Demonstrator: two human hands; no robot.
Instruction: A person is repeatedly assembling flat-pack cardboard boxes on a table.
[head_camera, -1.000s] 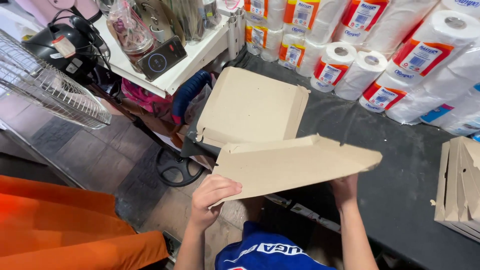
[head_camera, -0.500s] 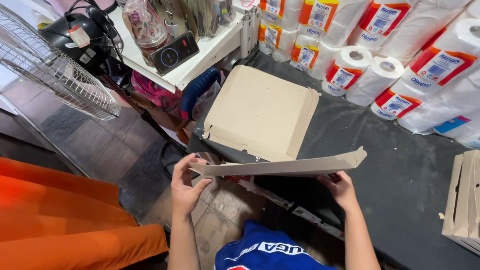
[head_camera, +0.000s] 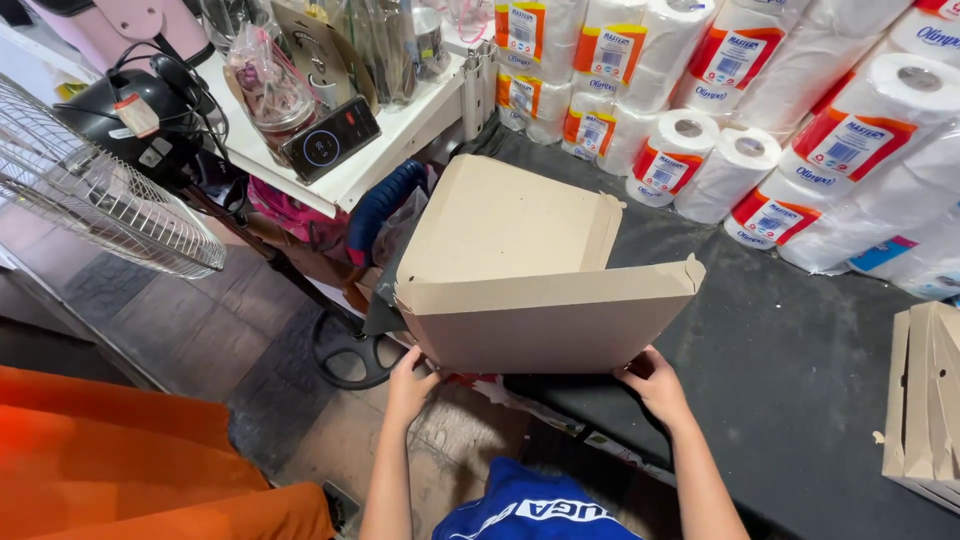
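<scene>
A brown cardboard box blank (head_camera: 520, 270) lies partly on the dark-covered table (head_camera: 780, 340), its near panel folded up toward me so it stands almost upright. My left hand (head_camera: 412, 385) grips the lower left corner of that raised panel. My right hand (head_camera: 655, 385) holds its lower right edge. The flat back panel with side flaps rests behind, reaching toward the paper rolls.
Many wrapped paper rolls (head_camera: 800, 130) line the table's back. Folded cardboard pieces (head_camera: 925, 400) stand at the right edge. To the left are a white shelf (head_camera: 350, 170) with jars and a small device, a wire fan (head_camera: 90, 200), and orange fabric (head_camera: 130, 470).
The near cardboard panel has swung from lying flat and edge-on to standing upright. Both hands have shifted down to its lower corners.
</scene>
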